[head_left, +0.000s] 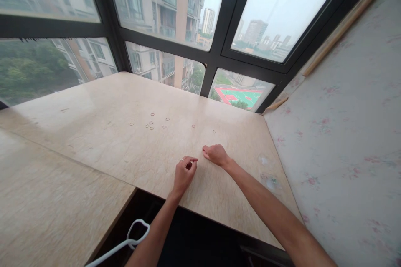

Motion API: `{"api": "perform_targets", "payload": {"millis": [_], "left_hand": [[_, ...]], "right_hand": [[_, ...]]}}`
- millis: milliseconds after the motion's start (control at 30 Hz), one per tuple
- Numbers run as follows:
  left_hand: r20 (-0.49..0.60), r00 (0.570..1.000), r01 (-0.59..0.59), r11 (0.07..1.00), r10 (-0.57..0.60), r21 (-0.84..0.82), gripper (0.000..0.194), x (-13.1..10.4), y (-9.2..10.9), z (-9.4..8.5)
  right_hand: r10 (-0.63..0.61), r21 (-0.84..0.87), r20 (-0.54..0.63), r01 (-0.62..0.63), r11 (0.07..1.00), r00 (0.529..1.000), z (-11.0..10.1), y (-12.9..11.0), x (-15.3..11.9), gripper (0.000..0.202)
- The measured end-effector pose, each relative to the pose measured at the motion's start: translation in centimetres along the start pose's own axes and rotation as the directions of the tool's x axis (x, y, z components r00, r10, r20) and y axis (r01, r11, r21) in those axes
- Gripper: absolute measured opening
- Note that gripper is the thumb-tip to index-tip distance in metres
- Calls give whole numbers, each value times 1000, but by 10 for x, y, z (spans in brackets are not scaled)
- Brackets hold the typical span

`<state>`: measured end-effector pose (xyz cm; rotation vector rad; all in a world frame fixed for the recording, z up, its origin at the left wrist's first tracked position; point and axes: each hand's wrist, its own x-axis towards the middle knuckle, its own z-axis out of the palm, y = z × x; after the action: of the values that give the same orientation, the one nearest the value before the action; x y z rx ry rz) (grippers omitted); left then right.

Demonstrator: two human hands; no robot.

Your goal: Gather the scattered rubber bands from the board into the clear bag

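Several small thin rings (pixel 151 123) lie flat on the marble-patterned counter (pixel 103 142), most of them in a loose group left of centre. One ring (pixel 193 126) sits apart to the right, and a fainter ring (pixel 214 131) rests just beyond my right hand (pixel 216 155). That hand is closed low over the counter, its fingers curled in and pointing left. My left hand (pixel 185 173) is pinched, thumb and forefinger together, a short gap from the right one. A band shows on one left finger. Whatever either pinch holds is too small to tell.
Clear plastic bags (pixel 270 181) lie at the right by the flowered wall (pixel 338 150). Dark-framed windows (pixel 216 60) border the counter's far side. A white looped cord or holder (pixel 138 240) stands near my left forearm, below the counter's front edge.
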<state>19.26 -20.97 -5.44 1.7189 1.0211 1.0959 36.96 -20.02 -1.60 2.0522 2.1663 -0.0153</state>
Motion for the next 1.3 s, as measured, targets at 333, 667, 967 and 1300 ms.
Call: {"api": "perform_targets", "payload": {"millis": [333,667,967,1300], "left_hand": [[-26,1000,-2,1000,2,31,15,1,5,0],[-47,999,-9,999,11,40,15,1,6,0],[-68,998,7,999,-4,36,15,2,2,2],[-78,996,54,998,-52,25,15,3,-4,4]], "right_hand": [[67,80,-24,-65,995,997,2,11,-12,36],[-11,44,49,8,999,999,-4,8,7,31],[15,167,94,-31,985,995,-4,17,16,16],[99,465,-64,-58,883,993,-8,19,-14,10]]}}
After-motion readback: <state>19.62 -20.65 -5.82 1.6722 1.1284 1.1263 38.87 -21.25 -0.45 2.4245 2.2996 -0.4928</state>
